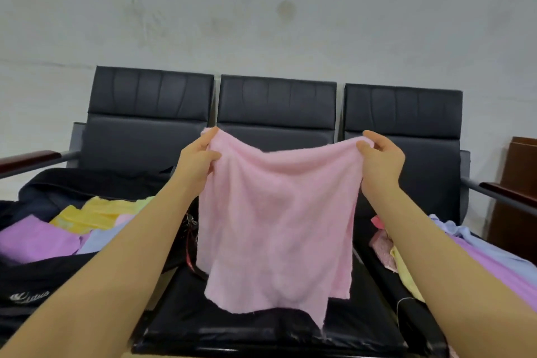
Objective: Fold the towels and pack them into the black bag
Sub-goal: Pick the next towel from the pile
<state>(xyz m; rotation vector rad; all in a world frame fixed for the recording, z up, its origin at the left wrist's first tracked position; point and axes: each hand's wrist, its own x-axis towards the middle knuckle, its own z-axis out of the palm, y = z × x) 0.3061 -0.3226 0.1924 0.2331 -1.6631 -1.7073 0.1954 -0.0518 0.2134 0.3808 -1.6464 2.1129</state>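
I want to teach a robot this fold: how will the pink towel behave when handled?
Likely floppy: the pink towel sags between the left hand and right hand pinching its top corners. Probably light, since fingertip pinches carry it. Its fuzzy surface suggests little slipping.

White script logo on black bag (29,279); lettering unreadable.

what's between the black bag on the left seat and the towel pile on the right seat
In the head view, the middle seat, with the pink towel hanging over it from both hands, separates black bag and towel pile.
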